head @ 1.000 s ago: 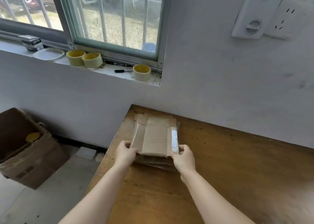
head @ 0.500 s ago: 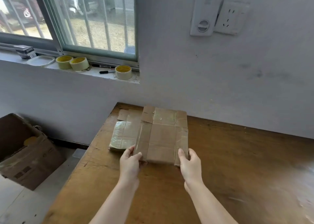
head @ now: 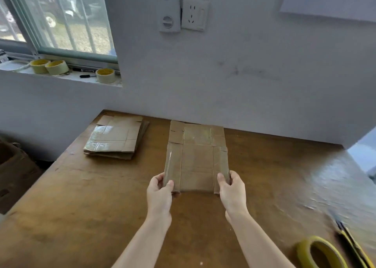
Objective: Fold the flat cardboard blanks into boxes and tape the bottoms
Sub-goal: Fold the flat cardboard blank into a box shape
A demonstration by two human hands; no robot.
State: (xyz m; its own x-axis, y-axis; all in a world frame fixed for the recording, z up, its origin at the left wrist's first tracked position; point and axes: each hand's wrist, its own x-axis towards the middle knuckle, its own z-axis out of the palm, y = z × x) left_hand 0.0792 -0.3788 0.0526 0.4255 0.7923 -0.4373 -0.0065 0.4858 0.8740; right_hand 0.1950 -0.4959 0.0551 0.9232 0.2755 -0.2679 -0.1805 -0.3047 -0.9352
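A flat cardboard blank point(head: 197, 158) with old clear tape on it lies flat over the middle of the wooden table point(head: 101, 202). My left hand point(head: 159, 194) pinches its near left corner and my right hand point(head: 232, 192) pinches its near right corner. A stack of more flat blanks point(head: 116, 138) rests at the table's far left corner. A yellow tape roll point(head: 320, 253) lies at the near right, partly cut off by the frame's lower edge.
A black and yellow tool point(head: 350, 241) lies beside the tape roll, blurred. Three tape rolls point(head: 105, 75) and a marker point(head: 87, 76) sit on the window sill. An open cardboard box point(head: 14, 170) stands on the floor to the left. The wall runs along the table's far edge.
Both hands lifted the top blank off the stack and carried it right, to the middle of the table. My view swung right, bringing the tape roll and tool into sight.
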